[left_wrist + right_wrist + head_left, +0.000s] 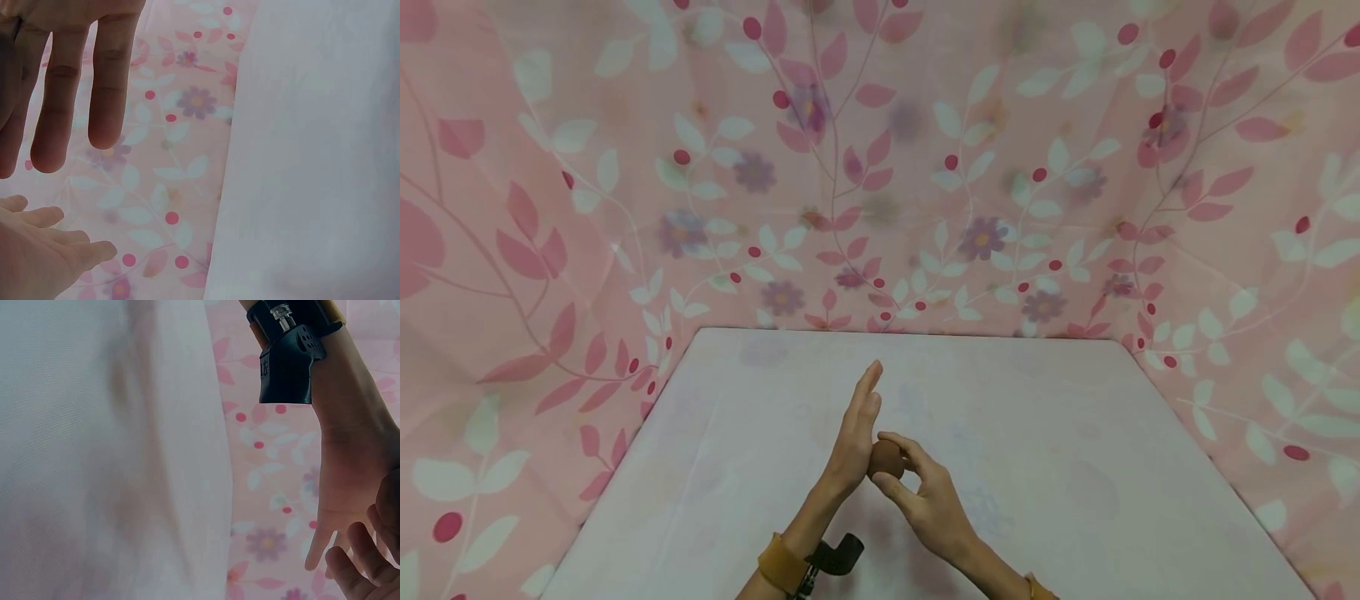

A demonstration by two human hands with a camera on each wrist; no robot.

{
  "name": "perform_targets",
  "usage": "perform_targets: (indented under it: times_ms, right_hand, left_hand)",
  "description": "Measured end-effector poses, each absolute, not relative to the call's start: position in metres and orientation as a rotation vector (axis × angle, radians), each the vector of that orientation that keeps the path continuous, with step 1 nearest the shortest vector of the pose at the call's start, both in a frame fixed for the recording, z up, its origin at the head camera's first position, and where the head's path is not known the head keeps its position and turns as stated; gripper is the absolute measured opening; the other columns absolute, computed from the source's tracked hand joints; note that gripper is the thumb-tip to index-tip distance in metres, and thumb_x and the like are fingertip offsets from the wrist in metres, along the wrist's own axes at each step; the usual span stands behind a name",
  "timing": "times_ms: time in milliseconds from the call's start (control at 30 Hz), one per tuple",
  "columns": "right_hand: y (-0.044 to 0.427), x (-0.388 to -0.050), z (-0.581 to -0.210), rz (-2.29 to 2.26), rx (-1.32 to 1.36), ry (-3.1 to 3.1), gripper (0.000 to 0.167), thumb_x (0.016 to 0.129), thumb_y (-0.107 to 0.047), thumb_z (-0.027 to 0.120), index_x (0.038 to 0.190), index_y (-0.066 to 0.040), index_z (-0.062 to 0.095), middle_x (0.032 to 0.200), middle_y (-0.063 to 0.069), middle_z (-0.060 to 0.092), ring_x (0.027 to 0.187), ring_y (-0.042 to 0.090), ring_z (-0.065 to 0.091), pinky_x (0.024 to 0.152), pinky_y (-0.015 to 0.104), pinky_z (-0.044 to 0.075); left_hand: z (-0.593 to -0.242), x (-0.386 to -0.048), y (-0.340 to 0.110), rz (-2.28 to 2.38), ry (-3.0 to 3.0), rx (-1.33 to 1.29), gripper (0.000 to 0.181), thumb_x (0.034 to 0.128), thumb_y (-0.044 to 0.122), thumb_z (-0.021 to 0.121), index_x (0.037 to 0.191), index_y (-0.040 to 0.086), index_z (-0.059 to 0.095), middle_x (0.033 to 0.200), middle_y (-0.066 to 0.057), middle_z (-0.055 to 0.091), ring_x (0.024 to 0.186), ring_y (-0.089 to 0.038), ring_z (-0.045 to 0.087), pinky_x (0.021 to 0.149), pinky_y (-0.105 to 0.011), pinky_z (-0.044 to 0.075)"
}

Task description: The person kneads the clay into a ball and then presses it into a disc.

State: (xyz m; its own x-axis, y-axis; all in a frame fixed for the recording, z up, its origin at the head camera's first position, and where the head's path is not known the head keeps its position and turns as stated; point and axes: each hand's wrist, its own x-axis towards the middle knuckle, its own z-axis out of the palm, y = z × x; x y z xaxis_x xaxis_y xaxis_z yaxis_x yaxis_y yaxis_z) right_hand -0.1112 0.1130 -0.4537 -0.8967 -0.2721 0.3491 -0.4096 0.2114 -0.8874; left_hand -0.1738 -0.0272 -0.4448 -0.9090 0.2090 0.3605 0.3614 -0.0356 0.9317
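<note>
A small brown ball (886,461) sits between my two hands above the table. My right hand (931,502) holds it from the right, thumb low on its near side and fingers curved over its far side. My left hand (854,433) stands upright on its edge, fingers straight and pointing away, and the ball touches or nearly touches its palm. In the right wrist view the ball (390,503) is dark and cut off by the frame's edge, beside the left hand (353,481). The left wrist view shows straight fingers, with the ball not clear.
A white-covered table (1037,417) spreads beneath the hands. Pink floral cloth (880,192) hangs behind it and along both sides. On the left wrist are a yellow band (782,565) and a black camera mount (841,556).
</note>
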Motion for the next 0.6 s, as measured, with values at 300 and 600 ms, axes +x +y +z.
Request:
perform_targets:
  times_ms: [300,600]
  right_hand:
    - [0.1151,-0.1141,-0.4557,1.706,0.698,-2.325,0.043,0.095,-0.019,0.067,0.137,-0.02,0.055,0.13,0.002,0.063,0.11,0.02,0.063,0.089,0.034,0.054]
    - [0.1169,-0.1179,-0.455,1.567,0.733,-2.276,0.042,0.091,-0.016,0.072,0.131,-0.012,0.061,0.113,-0.007,0.062,0.104,0.011,0.058,0.089,0.03,0.051]
  left_hand:
    - [-0.4447,-0.1732,-0.0258,-2.081,-2.099,-0.636,0.055,0.1071,0.037,0.028,0.158,0.019,0.02,0.163,-0.007,0.022,0.15,-0.028,0.016,0.115,-0.066,0.012]
    - [-0.4447,-0.1738,-0.0247,-2.042,-2.136,-0.604,0.055,0.1062,0.039,0.03,0.157,0.02,0.023,0.162,-0.003,0.024,0.15,-0.026,0.017,0.114,-0.067,0.013]
